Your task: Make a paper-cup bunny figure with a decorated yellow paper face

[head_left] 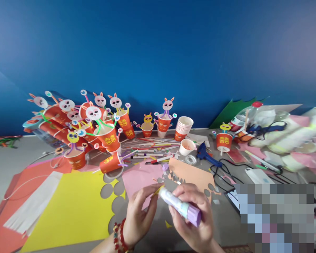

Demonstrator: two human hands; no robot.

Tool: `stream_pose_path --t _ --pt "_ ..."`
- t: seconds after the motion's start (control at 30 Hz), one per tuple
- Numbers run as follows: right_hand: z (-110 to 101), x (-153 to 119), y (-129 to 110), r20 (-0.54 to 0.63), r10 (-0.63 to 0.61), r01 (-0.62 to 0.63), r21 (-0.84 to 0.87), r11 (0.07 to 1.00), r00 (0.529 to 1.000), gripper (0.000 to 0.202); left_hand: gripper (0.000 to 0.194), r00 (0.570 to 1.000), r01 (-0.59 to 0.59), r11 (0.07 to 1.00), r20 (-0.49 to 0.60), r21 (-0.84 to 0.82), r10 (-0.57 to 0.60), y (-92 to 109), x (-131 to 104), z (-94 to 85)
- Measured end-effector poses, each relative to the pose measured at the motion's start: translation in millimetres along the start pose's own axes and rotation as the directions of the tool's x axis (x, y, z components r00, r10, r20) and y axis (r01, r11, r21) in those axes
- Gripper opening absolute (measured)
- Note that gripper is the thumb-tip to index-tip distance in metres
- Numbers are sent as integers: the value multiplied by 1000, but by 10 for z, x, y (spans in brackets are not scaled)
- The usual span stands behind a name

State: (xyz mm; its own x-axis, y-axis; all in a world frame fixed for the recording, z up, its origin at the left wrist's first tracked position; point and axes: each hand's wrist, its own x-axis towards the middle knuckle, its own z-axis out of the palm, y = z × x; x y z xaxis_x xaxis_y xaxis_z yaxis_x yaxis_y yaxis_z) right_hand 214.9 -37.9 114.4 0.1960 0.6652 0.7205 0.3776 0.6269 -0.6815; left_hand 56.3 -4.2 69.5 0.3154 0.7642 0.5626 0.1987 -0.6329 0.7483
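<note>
My right hand [204, 205] is closed around a glue stick [177, 203] with a pale barrel and a purple base. Its white end points up and left toward my left hand [139, 216]. Between the thumb and fingers of that hand is a small yellow paper piece [158, 190], partly hidden by the fingers. The glue end meets or nearly meets the paper; I cannot tell which. Behind the hands, a lilac cap [165, 167] lies on the table near a pink sheet [137, 175] and a peach sheet [191, 171].
Yellow card [76, 207] with round cut-outs lies left. Red paper cups [107, 138] with animal faces crowd the back left, near stacked cups [183, 126]. A blue glue gun [206, 154], dark cables [218, 172] and a white phone [258, 175] lie right. Blue wall [158, 52] stands behind.
</note>
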Motion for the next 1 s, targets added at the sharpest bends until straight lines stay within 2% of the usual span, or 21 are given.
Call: stream_pose_path --t 0.1,0.2,0.43,0.6,0.73,0.87,1.0 --pt "2 9 -1 -20 12 -12 -12 1000 1000 34 30 998 57 998 8 -25 -57 30 0 6" --pt "-14 4 18 8 20 -20 -34 999 1000 30 27 996 81 996 -32 -30 -82 42 1 19" --pt "-22 -116 136 187 111 -79 -172 982 976 21 32 996 92 994 24 -62 -90 64 -15 28" --pt "4 -233 185 85 157 -135 -223 966 984 24 28 991 133 987 11 -90 -132 86 7 32" --pt "21 -233 199 113 193 -171 -177 969 975 22 26 990 141 987 25 -76 -139 59 19 39" --pt "38 -212 216 115 254 -239 -133 962 960 17 35 997 74 997 26 -11 -74 2 -2 57" --pt "52 -225 213 106 268 -257 -107 960 958 15 39 999 32 999 17 -24 -31 -18 -16 67"
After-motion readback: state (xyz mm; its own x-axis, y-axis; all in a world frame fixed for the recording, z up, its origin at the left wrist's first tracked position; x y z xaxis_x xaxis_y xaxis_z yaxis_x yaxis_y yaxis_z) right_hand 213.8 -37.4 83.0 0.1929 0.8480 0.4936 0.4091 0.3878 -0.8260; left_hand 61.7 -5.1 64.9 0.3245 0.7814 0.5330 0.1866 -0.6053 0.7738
